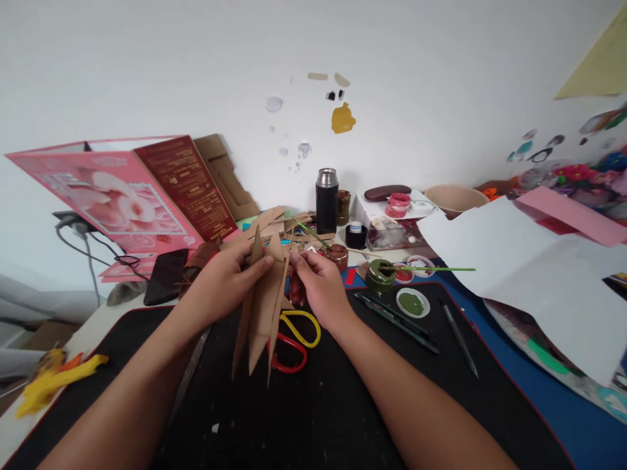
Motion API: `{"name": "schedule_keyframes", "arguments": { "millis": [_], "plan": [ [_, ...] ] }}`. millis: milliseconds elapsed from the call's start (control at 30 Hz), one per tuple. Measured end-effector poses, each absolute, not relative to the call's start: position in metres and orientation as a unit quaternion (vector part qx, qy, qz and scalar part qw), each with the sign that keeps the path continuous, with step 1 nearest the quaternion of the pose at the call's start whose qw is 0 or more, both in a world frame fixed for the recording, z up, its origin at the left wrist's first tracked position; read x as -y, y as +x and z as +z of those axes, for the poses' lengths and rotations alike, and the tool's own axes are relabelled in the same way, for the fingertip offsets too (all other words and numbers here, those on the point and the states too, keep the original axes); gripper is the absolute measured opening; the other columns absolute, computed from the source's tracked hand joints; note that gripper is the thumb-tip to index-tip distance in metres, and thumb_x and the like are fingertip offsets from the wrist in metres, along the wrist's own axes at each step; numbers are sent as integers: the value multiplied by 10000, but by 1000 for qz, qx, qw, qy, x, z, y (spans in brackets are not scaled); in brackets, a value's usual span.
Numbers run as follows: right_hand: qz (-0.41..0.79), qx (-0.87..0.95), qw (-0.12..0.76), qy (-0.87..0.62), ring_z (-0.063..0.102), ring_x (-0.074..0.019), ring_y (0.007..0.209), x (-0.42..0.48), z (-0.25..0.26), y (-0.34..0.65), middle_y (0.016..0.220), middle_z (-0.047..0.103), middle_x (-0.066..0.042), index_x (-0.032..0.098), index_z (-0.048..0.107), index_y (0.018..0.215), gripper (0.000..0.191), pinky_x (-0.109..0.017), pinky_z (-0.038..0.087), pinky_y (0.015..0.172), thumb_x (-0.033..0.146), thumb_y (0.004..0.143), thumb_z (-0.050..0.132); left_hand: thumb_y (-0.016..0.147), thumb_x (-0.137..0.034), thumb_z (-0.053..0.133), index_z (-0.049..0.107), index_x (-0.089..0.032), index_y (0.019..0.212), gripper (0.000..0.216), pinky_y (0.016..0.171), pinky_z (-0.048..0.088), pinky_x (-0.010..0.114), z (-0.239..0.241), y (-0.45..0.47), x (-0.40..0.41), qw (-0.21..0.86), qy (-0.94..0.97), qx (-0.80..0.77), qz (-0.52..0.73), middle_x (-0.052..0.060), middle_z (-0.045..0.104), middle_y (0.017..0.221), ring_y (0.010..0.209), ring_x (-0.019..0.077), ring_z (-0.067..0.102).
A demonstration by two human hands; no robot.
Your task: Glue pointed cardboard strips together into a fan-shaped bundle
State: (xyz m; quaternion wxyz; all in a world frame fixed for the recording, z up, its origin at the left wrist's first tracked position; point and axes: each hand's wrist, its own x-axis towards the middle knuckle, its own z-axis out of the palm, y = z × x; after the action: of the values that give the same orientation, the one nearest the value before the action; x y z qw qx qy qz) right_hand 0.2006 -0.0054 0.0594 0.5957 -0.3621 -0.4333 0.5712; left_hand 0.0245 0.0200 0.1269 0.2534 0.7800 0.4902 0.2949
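Both my hands hold a folded piece of brown cardboard (pixel 264 303) with pointed ends, upright above the black mat. My left hand (pixel 234 277) grips it from the left, the thumb pressed on its upper part. My right hand (pixel 316 281) pinches at its upper right edge; whether a small part sits between those fingertips is hidden. Just beneath the cardboard, scissors (pixel 306 326) with one yellow and one red handle lie on the mat, their blades covered from view.
Beyond the hands stand a black thermos (pixel 327 202), a brown paint jar (pixel 337 256) and a green paint jar (pixel 381 275) with a brush across it. Pens (pixel 399 320) and a craft knife lie right. A pink box (pixel 122 196) stands left; a yellow glue gun (pixel 61 385) lies lower left.
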Motion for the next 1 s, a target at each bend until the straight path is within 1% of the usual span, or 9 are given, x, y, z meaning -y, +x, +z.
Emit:
{"name": "schedule_keyframes", "arguments": {
  "millis": [133, 300, 367, 467, 567, 700, 833, 933, 1000],
  "plan": [
    [587, 414, 591, -366, 532, -109, 391, 3, 57, 200, 506, 556, 68, 231, 629, 782, 440, -203, 342, 350, 645, 876, 744, 942, -530, 593, 728, -225, 1099, 369, 956, 565, 445, 128, 25, -22, 244, 787, -481, 299, 87, 788, 1143, 1090, 329, 702],
    [574, 402, 598, -390, 517, -100, 383, 5, 58, 200, 495, 551, 78, 225, 639, 830, 419, -194, 345, 361, 630, 879, 736, 949, -463, 577, 686, -223, 1031, 275, 901, 513, 400, 124, 23, -24, 205, 793, -491, 295, 61, 763, 1046, 988, 282, 683],
    [561, 405, 602, -398, 513, -103, 383, 6, 58, 201, 483, 544, 80, 223, 643, 850, 408, -196, 346, 364, 619, 885, 733, 942, -448, 558, 646, -225, 944, 240, 825, 479, 384, 121, 25, -23, 173, 793, -507, 290, 47, 723, 937, 891, 261, 652],
    [545, 415, 604, -409, 517, -108, 387, 5, 56, 201, 481, 548, 78, 224, 635, 855, 399, -201, 353, 371, 609, 889, 734, 923, -440, 535, 525, -247, 801, 228, 703, 397, 367, 119, 29, -20, 135, 796, -524, 271, 12, 607, 767, 730, 228, 557],
    [546, 412, 604, -410, 516, -108, 383, 2, 52, 201, 491, 553, 77, 229, 622, 846, 419, -203, 356, 367, 628, 875, 747, 916, -418, 517, 438, -264, 769, 227, 656, 346, 353, 118, 33, -19, 140, 800, -519, 267, -10, 526, 721, 686, 212, 499],
    [554, 413, 601, -402, 510, -107, 371, -1, 46, 201, 501, 558, 79, 233, 608, 838, 463, -203, 329, 345, 669, 853, 765, 915, -402, 514, 393, -271, 753, 241, 637, 322, 345, 115, 36, -18, 151, 798, -517, 271, -22, 483, 694, 659, 202, 460],
    [550, 413, 605, -401, 501, -107, 365, -3, 43, 201, 493, 542, 90, 235, 595, 826, 476, -205, 348, 345, 677, 849, 770, 940, -384, 501, 393, -273, 778, 225, 638, 332, 340, 113, 38, -16, 142, 800, -525, 253, -11, 535, 701, 675, 212, 488],
    [539, 422, 603, -409, 506, -105, 364, -2, 43, 200, 484, 545, 87, 227, 606, 833, 457, -200, 343, 350, 655, 858, 766, 960, -365, 507, 416, -272, 808, 201, 637, 339, 336, 114, 38, -16, 92, 799, -546, 235, -5, 564, 710, 679, 217, 517],
    [530, 432, 601, -414, 509, -107, 366, 0, 43, 199, 478, 547, 84, 222, 614, 851, 446, -199, 336, 354, 645, 868, 756, 967, -349, 519, 461, -265, 838, 165, 642, 357, 332, 115, 37, -16, 57, 792, -567, 217, 11, 616, 742, 711, 227, 575]
  ]
}}
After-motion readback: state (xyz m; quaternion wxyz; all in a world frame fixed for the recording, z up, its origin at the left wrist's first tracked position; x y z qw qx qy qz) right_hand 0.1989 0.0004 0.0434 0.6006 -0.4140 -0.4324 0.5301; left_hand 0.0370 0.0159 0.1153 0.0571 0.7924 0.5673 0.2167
